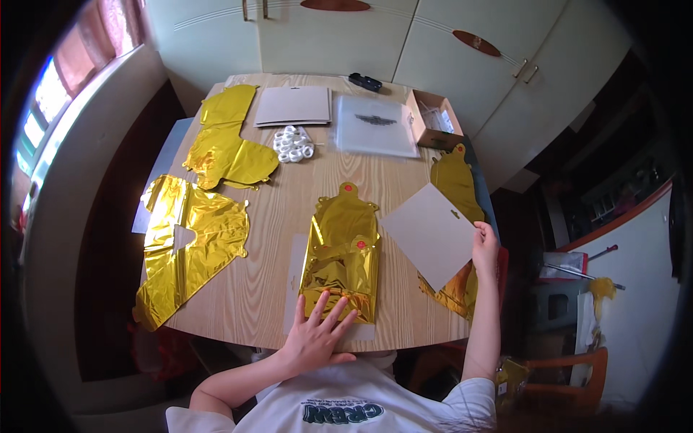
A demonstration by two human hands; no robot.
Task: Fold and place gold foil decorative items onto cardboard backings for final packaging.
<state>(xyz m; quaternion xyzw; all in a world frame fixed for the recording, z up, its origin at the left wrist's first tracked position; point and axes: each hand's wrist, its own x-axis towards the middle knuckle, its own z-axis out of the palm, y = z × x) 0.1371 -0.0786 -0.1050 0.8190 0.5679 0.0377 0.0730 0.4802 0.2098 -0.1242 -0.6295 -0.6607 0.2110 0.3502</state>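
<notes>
Flat on the lower edge of a folded gold foil balloon [339,268] lies my left hand [323,333], its fingers spread. Two small red marks show on the foil, and the edge of a light card [292,268] sticks out from beneath it. At the right, my right hand [486,249] pinches the corner of a pale square card [431,234] with a small hang slot. That card is tilted over another gold foil balloon [457,178] and hides its middle.
Two large gold foil balloons [193,242] [234,144] are spread along the table's left side. Behind are stacked grey cards [293,106], white rolled ribbons [294,144], clear plastic bags [375,128], an open cardboard box [437,123] and a black object [365,81]. A wooden chair [567,390] stands lower right.
</notes>
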